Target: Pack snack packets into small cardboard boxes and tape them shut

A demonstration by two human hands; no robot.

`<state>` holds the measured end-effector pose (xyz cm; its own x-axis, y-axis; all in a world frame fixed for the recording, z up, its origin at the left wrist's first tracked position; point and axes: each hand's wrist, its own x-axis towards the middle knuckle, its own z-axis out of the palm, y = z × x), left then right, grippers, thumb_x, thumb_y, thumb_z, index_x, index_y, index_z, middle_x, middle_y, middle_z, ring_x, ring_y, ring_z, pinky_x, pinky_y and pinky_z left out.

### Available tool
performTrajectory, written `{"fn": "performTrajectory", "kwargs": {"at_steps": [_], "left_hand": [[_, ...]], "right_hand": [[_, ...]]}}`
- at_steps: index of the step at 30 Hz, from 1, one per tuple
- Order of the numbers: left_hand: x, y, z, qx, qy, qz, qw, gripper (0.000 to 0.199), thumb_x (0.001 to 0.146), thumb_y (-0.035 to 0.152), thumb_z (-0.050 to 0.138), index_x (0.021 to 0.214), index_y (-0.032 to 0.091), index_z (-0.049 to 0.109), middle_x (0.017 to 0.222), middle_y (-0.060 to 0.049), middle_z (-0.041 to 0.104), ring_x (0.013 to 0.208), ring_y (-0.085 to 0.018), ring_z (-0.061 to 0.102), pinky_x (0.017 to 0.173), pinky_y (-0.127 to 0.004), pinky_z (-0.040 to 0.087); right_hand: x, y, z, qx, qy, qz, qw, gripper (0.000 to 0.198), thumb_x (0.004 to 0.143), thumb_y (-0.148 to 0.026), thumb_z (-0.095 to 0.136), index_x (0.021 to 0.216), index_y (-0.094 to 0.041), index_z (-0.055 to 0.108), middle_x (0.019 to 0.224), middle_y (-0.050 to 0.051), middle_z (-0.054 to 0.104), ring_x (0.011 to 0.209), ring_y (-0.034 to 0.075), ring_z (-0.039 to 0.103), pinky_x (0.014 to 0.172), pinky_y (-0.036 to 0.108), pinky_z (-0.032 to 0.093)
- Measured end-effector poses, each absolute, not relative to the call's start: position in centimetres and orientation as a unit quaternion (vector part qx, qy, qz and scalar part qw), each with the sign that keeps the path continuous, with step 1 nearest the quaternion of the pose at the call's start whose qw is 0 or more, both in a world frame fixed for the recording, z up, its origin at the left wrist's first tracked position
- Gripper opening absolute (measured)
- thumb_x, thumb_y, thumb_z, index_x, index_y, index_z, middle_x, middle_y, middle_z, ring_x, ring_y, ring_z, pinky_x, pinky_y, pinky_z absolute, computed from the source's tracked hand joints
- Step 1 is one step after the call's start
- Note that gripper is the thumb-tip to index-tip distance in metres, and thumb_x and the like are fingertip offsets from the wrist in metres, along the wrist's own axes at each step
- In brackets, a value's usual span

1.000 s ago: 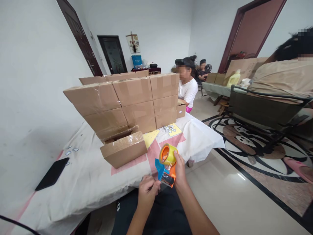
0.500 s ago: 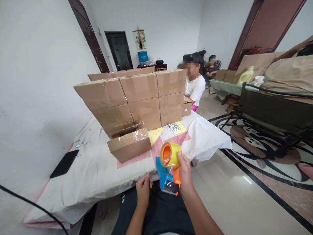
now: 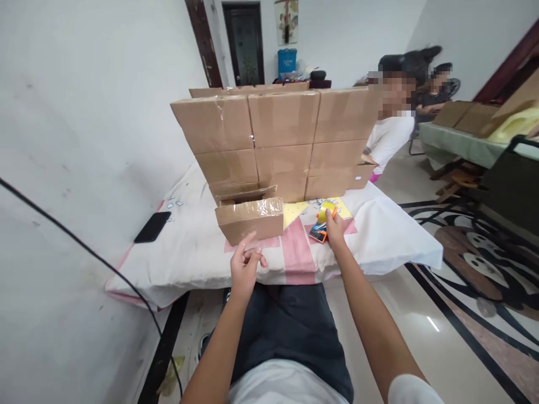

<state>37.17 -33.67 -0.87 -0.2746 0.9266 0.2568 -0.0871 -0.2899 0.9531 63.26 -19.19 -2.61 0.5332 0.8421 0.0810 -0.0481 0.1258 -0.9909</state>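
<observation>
A cloth-covered worktop [image 3: 189,272] carries stacked cartons [image 3: 283,120] and, before them, a box [image 3: 252,224] with a raised flap. The left hand [image 3: 245,261], near the box, has a loose grip, seemingly empty; the right hand [image 3: 336,225] grips a tape dispenser [image 3: 319,231], right of the box. Positioning the dispenser seems the step in hand; the next move calls for a steady wrist.

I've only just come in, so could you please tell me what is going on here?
At a cloth-covered table, a person's right hand holds a tape dispenser with a yellow roll; whether it touches the cloth is unclear. The left hand, seemingly holding nothing, is near a small cardboard box with a raised flap. Behind that box stand stacked cartons, with a co-worker in white beyond their right end.
</observation>
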Motion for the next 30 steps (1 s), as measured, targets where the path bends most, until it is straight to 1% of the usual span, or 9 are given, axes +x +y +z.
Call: {"fn": "performTrajectory", "kwargs": {"at_steps": [4,6,10,13,16,20,24,26,30], "left_hand": [[36.5,-33.5,0.2,0.476,0.438,0.666,0.372,0.05,0.09,0.048,0.072,0.127,0.016,0.061,0.055,0.006,0.064,0.051,-0.013,0.063,0.059,-0.024,0.052],[36.3,-33.3,0.3,0.48,0.431,0.669,0.367,0.047,0.091,0.047,0.073,0.125,0.017,0.061,0.056,0.006,0.065,0.051,-0.012,0.064,0.059,-0.023,0.052],[36.3,-32.8,0.4,0.494,0.422,0.673,0.355,0.047,0.089,0.048,0.074,0.124,0.02,0.061,0.057,0.006,0.065,0.05,-0.012,0.064,0.059,-0.024,0.054],[35.9,-32.6,0.3,0.504,0.421,0.659,0.366,0.045,0.088,0.053,0.074,0.117,0.02,0.064,0.062,0.004,0.068,0.051,-0.013,0.066,0.057,-0.026,0.054],[34.6,-32.4,0.1,0.506,0.442,0.632,0.386,0.048,0.087,0.056,0.073,0.116,0.018,0.066,0.058,0.005,0.065,0.051,-0.014,0.066,0.057,-0.026,0.053],[32.7,-32.3,0.1,0.48,0.476,0.639,0.368,0.044,0.088,0.057,0.072,0.109,0.018,0.068,0.053,0.006,0.062,0.05,-0.013,0.064,0.058,-0.026,0.052],[32.2,-32.3,0.5,0.487,0.457,0.648,0.366,0.044,0.088,0.058,0.073,0.109,0.02,0.069,0.053,0.006,0.062,0.05,-0.014,0.064,0.059,-0.028,0.053],[32.3,-32.2,0.2,0.494,0.456,0.635,0.38,0.045,0.088,0.058,0.073,0.112,0.02,0.069,0.054,0.006,0.062,0.05,-0.014,0.063,0.058,-0.028,0.052],[31.4,-31.5,-1.2,0.469,0.532,0.621,0.334,0.047,0.094,0.055,0.065,0.124,0.019,0.064,0.052,0.007,0.058,0.047,-0.012,0.055,0.056,-0.024,0.044]], "right_hand": [[62.5,-21.7,-2.7,-0.6,-0.356,0.205,0.686,0.029,0.08,-0.035,0.074,0.098,-0.019,0.057,0.096,0.002,0.058,0.091,0.017,0.052,0.089,0.032,0.043],[60.1,-24.2,-1.4,-0.55,-0.454,0.15,0.685,0.027,0.083,-0.037,0.071,0.1,-0.02,0.059,0.098,0.003,0.057,0.092,0.018,0.053,0.091,0.035,0.044],[52.4,-28.3,3.8,-0.349,-0.697,0.256,0.572,0.02,0.089,-0.036,0.069,0.105,-0.023,0.07,0.1,0.004,0.061,0.095,0.02,0.059,0.089,0.036,0.049],[48.3,-29.2,7.4,-0.323,-0.728,0.276,0.538,0.005,0.089,-0.023,0.067,0.092,-0.023,0.071,0.099,0.003,0.059,0.097,0.018,0.06,0.09,0.035,0.049],[47.6,-29.2,9.2,-0.324,-0.719,0.261,0.557,0.01,0.091,-0.017,0.062,0.084,-0.021,0.069,0.095,0.002,0.059,0.096,0.018,0.06,0.089,0.035,0.049],[49.0,-29.0,9.4,-0.343,-0.704,0.232,0.577,0.006,0.092,-0.02,0.066,0.088,-0.022,0.069,0.095,0.002,0.062,0.097,0.019,0.061,0.093,0.038,0.048],[48.7,-28.2,8.1,-0.37,-0.738,0.278,0.491,0.015,0.085,-0.032,0.077,0.098,-0.024,0.075,0.102,0.003,0.063,0.101,0.021,0.062,0.091,0.039,0.05],[48.1,-27.8,7.9,-0.338,-0.769,0.269,0.47,0.007,0.088,-0.029,0.075,0.093,-0.024,0.076,0.102,0.003,0.061,0.1,0.021,0.061,0.092,0.04,0.05],[47.9,-27.1,9.5,-0.293,-0.77,0.201,0.529,0.011,0.094,-0.025,0.068,0.084,-0.023,0.073,0.098,0.003,0.062,0.101,0.021,0.06,0.098,0.044,0.047]]}}
